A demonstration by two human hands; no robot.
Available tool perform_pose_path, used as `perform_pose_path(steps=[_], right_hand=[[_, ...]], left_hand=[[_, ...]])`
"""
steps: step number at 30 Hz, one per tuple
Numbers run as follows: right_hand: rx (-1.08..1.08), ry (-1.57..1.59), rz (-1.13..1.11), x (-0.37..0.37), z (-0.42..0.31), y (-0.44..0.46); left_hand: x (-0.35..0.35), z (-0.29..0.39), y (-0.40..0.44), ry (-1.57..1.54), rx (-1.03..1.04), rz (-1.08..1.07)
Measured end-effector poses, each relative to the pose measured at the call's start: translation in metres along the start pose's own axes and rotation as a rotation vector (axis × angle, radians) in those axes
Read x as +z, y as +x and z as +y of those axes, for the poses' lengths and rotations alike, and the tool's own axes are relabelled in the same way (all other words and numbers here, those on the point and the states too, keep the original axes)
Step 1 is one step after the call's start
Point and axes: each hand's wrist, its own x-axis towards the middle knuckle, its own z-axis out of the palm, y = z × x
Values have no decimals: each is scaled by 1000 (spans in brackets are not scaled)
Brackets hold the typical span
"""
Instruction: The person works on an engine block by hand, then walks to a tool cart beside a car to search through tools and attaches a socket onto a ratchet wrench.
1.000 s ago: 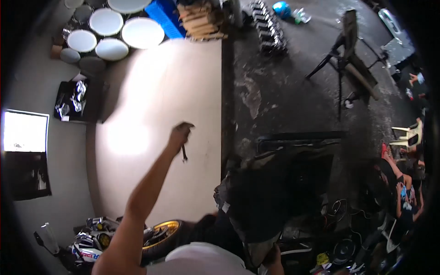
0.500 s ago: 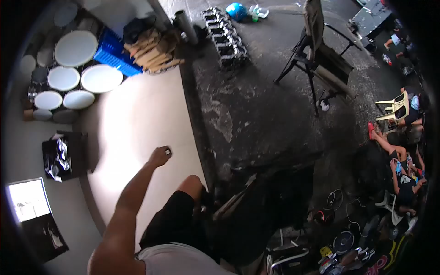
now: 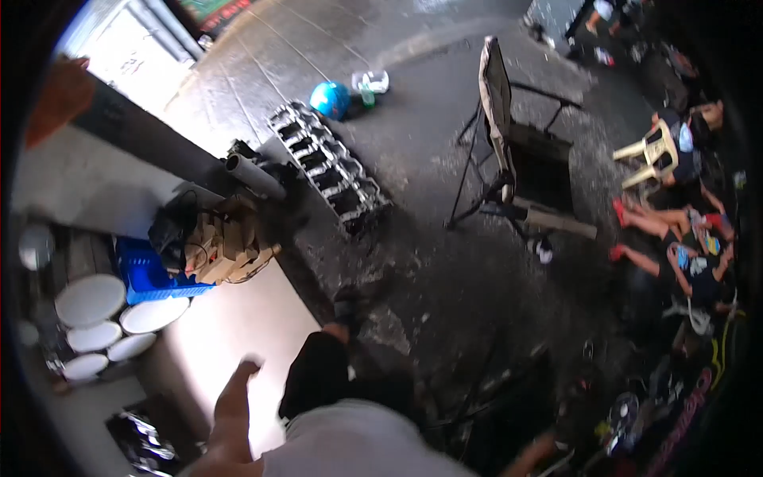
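Observation:
My left hand (image 3: pixel 250 366) hangs low over the pale floor strip (image 3: pixel 266 318), blurred and apparently closed. Something small shows at the fist in the earlier frame, but I cannot make it out. My left leg (image 3: pixel 318 370), in black shorts, is beside that hand. At the bottom right, a blurred forearm, with my right hand (image 3: pixel 544 445) at its end, merges into dark clutter; its fingers do not show. Left of my left hand are several round white drums (image 3: pixel 155 316) and an open dark box (image 3: pixel 143 437) with shiny contents.
A blue crate (image 3: pixel 147 278) and brown cardboard pieces (image 3: pixel 226 246) stand ahead-left beside a pipe (image 3: pixel 254 176). Beyond lie a long metal frame (image 3: pixel 330 167) and a blue ball (image 3: pixel 330 100). A folding chair (image 3: pixel 509 151) stands ahead-right; people (image 3: pixel 687 238) sit at the far right.
My view has swung, bringing a bright doorway into sight at upper left. The crate, drums and metal frame appear lower. My left hand appears lower and blurred; a right forearm has come into view.

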Motion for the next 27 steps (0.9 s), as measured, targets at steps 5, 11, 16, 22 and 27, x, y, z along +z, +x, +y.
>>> perform_pose_path(steps=[5,11,16,22,27], right_hand=[[-466,775,-236,-22,-288,-89],[-483,1043,-101,-107,-615,-33],[-208,1196,63,-124,-875,83],[-712,1070,170,-302,-1221,105],[-842,924,-50,-341,-1527,119]], left_hand=[[-371,319,9,-582,686,620],[-654,596,73,-242,924,525],[-760,673,187,-149,762,472],[-838,616,206,26,152,30],[-963,766,285,-72,-57,-32]])
